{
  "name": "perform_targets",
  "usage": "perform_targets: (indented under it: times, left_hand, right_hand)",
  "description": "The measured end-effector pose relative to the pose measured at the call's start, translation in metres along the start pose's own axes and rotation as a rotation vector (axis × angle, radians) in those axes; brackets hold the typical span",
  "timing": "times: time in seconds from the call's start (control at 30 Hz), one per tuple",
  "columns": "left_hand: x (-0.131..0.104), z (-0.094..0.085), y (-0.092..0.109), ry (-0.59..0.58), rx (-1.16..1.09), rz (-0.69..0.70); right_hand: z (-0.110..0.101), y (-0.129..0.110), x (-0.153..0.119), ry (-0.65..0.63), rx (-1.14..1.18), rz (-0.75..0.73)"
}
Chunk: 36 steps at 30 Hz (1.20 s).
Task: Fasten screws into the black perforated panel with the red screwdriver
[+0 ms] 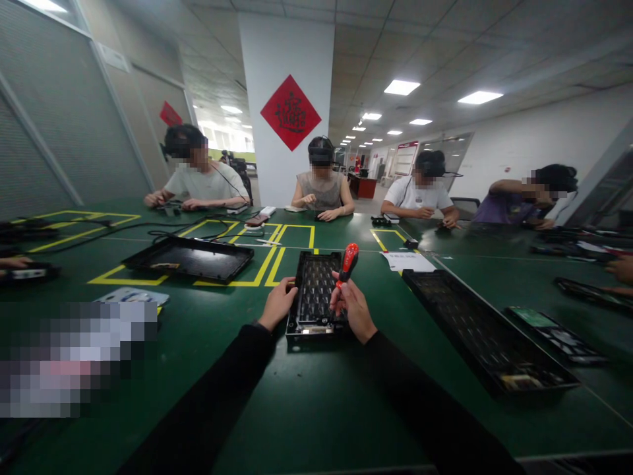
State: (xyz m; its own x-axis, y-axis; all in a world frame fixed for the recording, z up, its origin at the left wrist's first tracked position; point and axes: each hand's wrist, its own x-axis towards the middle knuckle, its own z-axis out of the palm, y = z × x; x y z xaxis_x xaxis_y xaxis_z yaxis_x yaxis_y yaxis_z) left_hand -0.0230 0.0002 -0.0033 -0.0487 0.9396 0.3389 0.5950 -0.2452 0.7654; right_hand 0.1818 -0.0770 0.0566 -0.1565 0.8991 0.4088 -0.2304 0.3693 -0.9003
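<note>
In front of me on the table lies a black plastic casing (314, 284) with rows of raised parts inside and a pale strip at its near end. My left hand (279, 305) grips the casing's left edge, fingers closed along the rim. In my right hand (357, 311) is a screwdriver (349, 262) with a red and black handle, held upright with the handle end up. That hand is over the casing's right side. The screwdriver's tip is hidden or too small to make out.
To the right lie a longer black casing (475, 330), a paper sheet (409, 262) and a part with a green board (531, 317). A shallow black tray (198, 257) and cables sit at left. Several people work around the green table (306, 409), marked with yellow tape.
</note>
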Motion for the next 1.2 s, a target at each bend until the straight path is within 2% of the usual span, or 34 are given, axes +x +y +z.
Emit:
perform_targets:
  times: [0.47,0.77,1.2]
  left_hand:
    - [-0.0033,-0.0033,0.0087,-0.005,-0.019,-0.018]
    - [-0.0013,-0.0017,0.0055,0.008,-0.006,-0.016]
    - [-0.0018,-0.0018,0.0037,0.004,0.012,-0.012]
  right_hand:
    - [0.0021,-0.0001,0.0003,-0.023,-0.028,-0.010]
    - [-0.0008,0.0060,0.0026,-0.007,0.037,-0.019]
    - [0.0000,0.0017,0.0008,-0.016,0.032,-0.013]
